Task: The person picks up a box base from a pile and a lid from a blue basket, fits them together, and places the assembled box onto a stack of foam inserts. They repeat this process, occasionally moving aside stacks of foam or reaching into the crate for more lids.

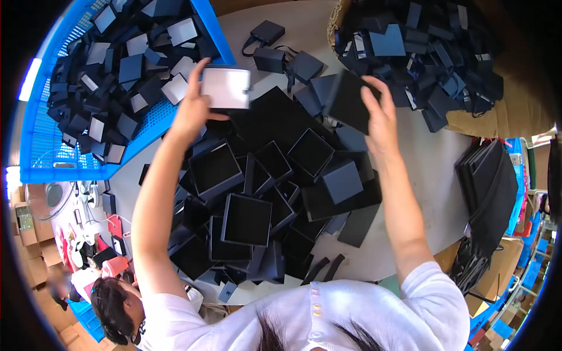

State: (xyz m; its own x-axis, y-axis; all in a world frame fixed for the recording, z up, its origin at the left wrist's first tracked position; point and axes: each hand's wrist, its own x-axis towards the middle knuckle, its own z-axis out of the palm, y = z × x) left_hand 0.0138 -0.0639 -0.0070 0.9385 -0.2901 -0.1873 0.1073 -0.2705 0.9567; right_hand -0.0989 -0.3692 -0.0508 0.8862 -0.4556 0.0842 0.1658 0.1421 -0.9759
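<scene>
blue crate (52, 172) on the left is heaped with black pieces. left hand (190, 111) fingers pinch a grey pad (225, 88), right hand (380, 120) fingers grip a black lid (348, 102), both above the open boxes (246, 219) piled on the bench (421, 193), mostly empty. cardboard box (515, 111) far right full.

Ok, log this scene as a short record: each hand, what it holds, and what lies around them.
left hand: raised over the pile, closed on a pale flat panel
right hand: raised, closed on a dark box piece
table: a heap of open dark boxes lies below both hands
blue crate: far left, full of dark and pale pieces
cardboard box: far right, full of dark pieces
flat dark stack: at the table's right edge
</scene>
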